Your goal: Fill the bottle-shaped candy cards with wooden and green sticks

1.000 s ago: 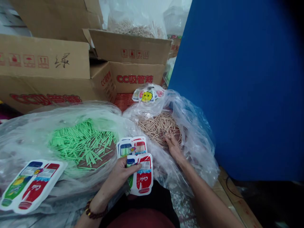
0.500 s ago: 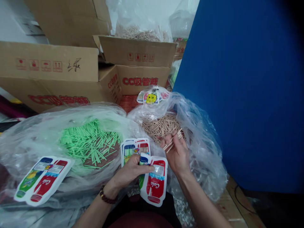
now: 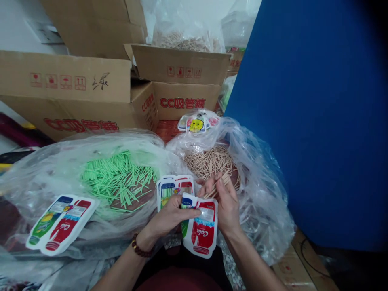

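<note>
My left hand [image 3: 172,214] is closed on a two-part bottle-shaped pouch [image 3: 205,234], its thumb pressing on the red cola half. Pinched in my right hand [image 3: 226,202] is a small bunch of thin brown sticks [image 3: 218,185], close to the pouch's top edge. Behind the right hand lies a heap of brown sticks [image 3: 209,161] in an open clear plastic bag [image 3: 263,182]. Beyond my left hand rest several stacked pouches [image 3: 167,190] with green and brown sticks showing through their windows. A heap of green sticks [image 3: 121,178] lies to the left.
More bottle-shaped pouches [image 3: 62,224] lie on the plastic at the left. Two cardboard boxes, a left one [image 3: 91,109] and a middle one [image 3: 184,97], stand at the back. Packets with a yellow smiley [image 3: 196,124] sit before them. A blue panel [image 3: 309,121] borders the right side.
My right hand has drawn the brown sticks slightly down and nearer the pouch, gathering them more evenly. The left hand keeps its hold on the pouch. The whole view has shifted a little.
</note>
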Action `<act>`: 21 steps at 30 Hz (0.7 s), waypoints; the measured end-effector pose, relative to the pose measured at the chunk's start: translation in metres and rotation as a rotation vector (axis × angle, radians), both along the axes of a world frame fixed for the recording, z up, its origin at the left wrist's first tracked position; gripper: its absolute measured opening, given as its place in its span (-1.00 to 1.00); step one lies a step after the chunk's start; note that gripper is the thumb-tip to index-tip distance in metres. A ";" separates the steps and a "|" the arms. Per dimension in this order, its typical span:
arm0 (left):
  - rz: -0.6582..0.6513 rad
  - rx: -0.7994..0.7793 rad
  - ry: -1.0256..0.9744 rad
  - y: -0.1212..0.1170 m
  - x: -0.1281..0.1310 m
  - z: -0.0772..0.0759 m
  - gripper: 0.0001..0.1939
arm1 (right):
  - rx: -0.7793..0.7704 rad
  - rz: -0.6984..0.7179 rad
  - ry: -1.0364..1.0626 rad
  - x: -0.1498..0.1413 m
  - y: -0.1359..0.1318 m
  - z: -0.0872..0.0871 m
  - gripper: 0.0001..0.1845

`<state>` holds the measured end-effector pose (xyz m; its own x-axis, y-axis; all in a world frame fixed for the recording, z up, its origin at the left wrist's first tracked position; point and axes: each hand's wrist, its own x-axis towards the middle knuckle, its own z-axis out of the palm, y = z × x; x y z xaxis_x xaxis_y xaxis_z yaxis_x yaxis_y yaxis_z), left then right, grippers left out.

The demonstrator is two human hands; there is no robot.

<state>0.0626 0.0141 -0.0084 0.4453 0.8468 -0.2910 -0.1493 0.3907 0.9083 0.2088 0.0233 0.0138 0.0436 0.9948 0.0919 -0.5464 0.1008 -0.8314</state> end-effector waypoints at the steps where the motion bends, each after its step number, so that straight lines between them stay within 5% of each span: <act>1: 0.004 0.011 0.004 0.000 0.000 0.000 -0.79 | -0.002 -0.014 0.007 0.000 0.000 -0.001 -0.88; 7: 0.028 0.170 0.023 0.002 0.002 0.006 -0.70 | -0.065 -0.038 0.011 0.000 -0.002 -0.006 -0.87; 13: 0.035 0.128 0.080 0.003 -0.001 0.005 -0.67 | -0.072 -0.017 0.000 0.000 -0.004 -0.010 -0.91; 21: 0.058 0.133 0.093 0.016 -0.002 0.006 -0.72 | -0.060 0.263 -0.118 0.011 0.006 -0.012 -0.90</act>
<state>0.0607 0.0297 -0.0023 0.3708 0.9041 -0.2124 -0.0806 0.2592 0.9625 0.2194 0.0294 0.0014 -0.2244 0.9743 0.0219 -0.4466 -0.0828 -0.8909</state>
